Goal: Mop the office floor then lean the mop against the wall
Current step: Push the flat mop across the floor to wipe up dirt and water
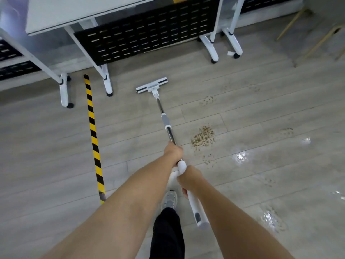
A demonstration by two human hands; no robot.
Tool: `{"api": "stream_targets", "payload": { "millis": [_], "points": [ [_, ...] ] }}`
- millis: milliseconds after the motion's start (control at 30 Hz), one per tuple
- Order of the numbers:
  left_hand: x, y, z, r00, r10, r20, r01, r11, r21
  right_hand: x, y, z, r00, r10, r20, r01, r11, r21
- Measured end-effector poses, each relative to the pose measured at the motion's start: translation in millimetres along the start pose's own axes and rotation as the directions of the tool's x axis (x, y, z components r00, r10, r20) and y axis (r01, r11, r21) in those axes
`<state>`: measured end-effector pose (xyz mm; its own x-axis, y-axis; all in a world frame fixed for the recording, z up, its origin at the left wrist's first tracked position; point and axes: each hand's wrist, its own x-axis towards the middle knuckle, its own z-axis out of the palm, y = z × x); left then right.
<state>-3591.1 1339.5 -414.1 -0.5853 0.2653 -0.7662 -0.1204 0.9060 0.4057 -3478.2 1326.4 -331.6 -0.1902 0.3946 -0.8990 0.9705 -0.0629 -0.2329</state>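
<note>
Clearly both sets of fingers are wrapped tight round the mop handle: the left hand (172, 152) grips the dark metal part of the pole further down, and the right hand (188, 179) clenches the white upper grip nearer the body, the two hands close together. From there the mop (166, 124) runs forward and away, its flat head (151, 85) lying on the floor (242, 109) just short of the white desk legs (107, 81) and the black slotted panel (145, 36) behind them. To the left, a yellow-and-black striped strip (92, 131) runs along the boards, well apart from the mop head. To the right of the pole sits a patch of brownish crumbs (203, 137), with fainter smears scattered further out, none of it under the mop head at this moment. Over on the right side the boards shine with wet patches (240, 157), which suggests that stretch has been gone over, while the boards round the strip look dull and dry. My guess is the mopping is partway through: the dirt beside the pole needs clearing, the left side wants a pass, and the leaning of the mop against a wall is not yet begun.
</note>
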Motion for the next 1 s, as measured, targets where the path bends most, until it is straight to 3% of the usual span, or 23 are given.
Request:
{"api": "stream_targets", "payload": {
  "millis": [233,500,767,1000],
  "points": [
    [-139.8,-108.7,87.5,1.000,0.025,0.008,-0.025,1.000,0.009,-97.7,167.8,65.5,0.990,-0.137,-0.029,0.138,0.989,0.052],
    [-271.0,-196.0,148.4,0.988,-0.057,0.141,0.074,0.990,-0.118,-183.7,290.2,105.2,0.996,-0.068,0.049,0.063,0.995,0.082],
    [-270.7,-201.1,140.0,0.991,-0.033,0.129,0.051,0.988,-0.146,-189.7,277.9,109.2,0.997,-0.032,0.065,0.017,0.977,0.214],
    [-184.3,-149.3,88.0,0.995,-0.010,0.103,0.033,0.976,-0.216,-146.6,183.4,85.4,0.996,-0.073,0.047,0.060,0.971,0.232]
  ]
}}
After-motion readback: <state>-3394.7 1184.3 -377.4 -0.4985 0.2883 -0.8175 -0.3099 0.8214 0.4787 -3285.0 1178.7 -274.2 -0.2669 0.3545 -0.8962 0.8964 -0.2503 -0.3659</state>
